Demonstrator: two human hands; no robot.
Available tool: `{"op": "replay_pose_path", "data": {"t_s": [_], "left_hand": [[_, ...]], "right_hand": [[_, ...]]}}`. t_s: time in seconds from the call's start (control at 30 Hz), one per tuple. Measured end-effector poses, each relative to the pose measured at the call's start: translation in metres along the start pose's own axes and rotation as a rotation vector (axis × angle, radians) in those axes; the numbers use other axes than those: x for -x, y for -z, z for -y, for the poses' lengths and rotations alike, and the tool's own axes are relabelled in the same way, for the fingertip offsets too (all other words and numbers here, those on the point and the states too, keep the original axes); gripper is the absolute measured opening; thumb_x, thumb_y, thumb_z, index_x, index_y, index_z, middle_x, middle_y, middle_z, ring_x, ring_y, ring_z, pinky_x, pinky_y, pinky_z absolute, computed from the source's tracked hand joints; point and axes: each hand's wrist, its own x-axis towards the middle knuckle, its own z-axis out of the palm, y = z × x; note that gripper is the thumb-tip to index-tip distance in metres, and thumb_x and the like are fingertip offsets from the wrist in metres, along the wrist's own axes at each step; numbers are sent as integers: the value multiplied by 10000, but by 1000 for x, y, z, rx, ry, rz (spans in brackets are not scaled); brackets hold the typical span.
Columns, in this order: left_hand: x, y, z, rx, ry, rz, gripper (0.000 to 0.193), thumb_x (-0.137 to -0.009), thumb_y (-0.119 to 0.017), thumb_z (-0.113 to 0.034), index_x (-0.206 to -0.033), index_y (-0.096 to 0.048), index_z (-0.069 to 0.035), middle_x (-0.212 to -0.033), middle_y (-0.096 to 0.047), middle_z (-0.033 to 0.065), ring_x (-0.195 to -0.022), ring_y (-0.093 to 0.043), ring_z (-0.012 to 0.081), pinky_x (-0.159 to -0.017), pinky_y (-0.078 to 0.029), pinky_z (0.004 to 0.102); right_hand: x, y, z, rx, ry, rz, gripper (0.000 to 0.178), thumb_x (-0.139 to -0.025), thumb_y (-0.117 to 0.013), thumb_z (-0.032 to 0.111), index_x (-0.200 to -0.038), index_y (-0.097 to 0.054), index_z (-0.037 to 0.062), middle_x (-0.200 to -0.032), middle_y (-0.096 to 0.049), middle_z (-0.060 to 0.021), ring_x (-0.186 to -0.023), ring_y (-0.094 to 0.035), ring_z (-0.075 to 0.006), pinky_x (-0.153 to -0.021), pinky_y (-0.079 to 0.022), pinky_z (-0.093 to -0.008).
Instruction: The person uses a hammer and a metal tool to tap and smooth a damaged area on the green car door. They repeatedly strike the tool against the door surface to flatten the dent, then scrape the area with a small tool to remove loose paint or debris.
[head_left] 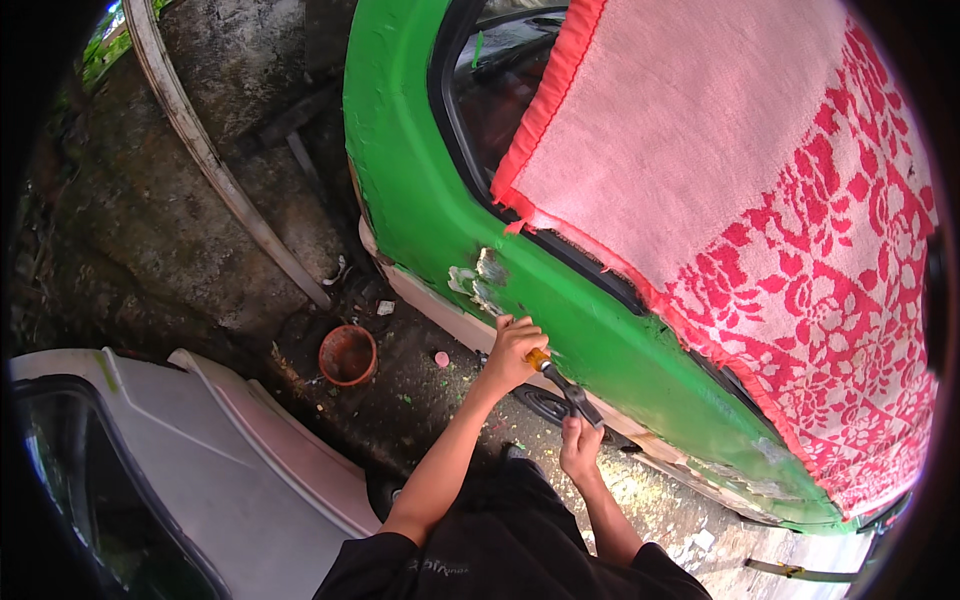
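My left hand (512, 352) is closed around a chisel-like tool with an orange handle (539, 359). Its thin end points up and left to bare, chipped patches (489, 266) in the paint of a green car body (420, 190). The tool's tip is hard to make out against the flaking. Below it, my right hand (580, 450) is closed on a hammer (583, 404), its dark metal head lined up close behind the orange handle. Whether hammer and handle touch, I cannot tell.
A red and pink patterned towel (700, 150) drapes over the car's windows. At lower left stands a grey car (200, 430). A terracotta-coloured pot (348, 356), a pink cap (441, 359) and paint chips lie on the ground. A long curved strip (205, 150) leans at upper left.
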Motion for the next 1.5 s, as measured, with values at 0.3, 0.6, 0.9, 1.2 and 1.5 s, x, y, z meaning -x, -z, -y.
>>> {"op": "replay_pose_path", "data": {"t_s": [0.3,0.6,0.9,1.2,1.5], "left_hand": [[31,7,13,-136,27,188,187,-611,-752,-28,-753,-636,-66,-735,-580,20,-841,-544,207,-851,-328,389],[16,-1,-2,-123,-101,139,159,-680,-761,-90,-807,-674,-48,-772,-614,22,-874,-569,205,-880,-338,403],[13,12,-4,1,-164,56,190,-701,-721,-87,-656,-537,-75,-647,-484,15,-733,-503,193,-794,-299,369],[16,21,8,-14,-159,112,175,-710,-705,-81,-671,-534,-78,-674,-518,23,-767,-535,194,-823,-313,385],[14,17,5,37,-185,67,244,-705,-706,-83,-609,-482,-70,-624,-489,7,-704,-501,177,-797,-294,366]], "right_hand": [[5,4,3,-224,-259,-99,517,-1045,-433,414,-704,-479,27,-557,-392,28,-488,-355,-49,-431,-281,-231],[11,1,-1,-323,-264,10,507,-1042,-444,416,-744,-502,10,-590,-403,37,-490,-344,-46,-434,-270,-224],[11,5,38,-251,-77,14,543,-1043,-383,445,-740,-524,17,-570,-417,23,-493,-393,-85,-461,-303,-263],[40,-16,-5,-211,75,-5,471,-1022,-415,413,-785,-514,18,-606,-434,-12,-508,-402,-120,-478,-312,-296],[50,-17,-16,-354,81,-62,334,-1024,-444,249,-822,-529,-3,-675,-508,-21,-551,-462,-135,-495,-330,-288]]}}
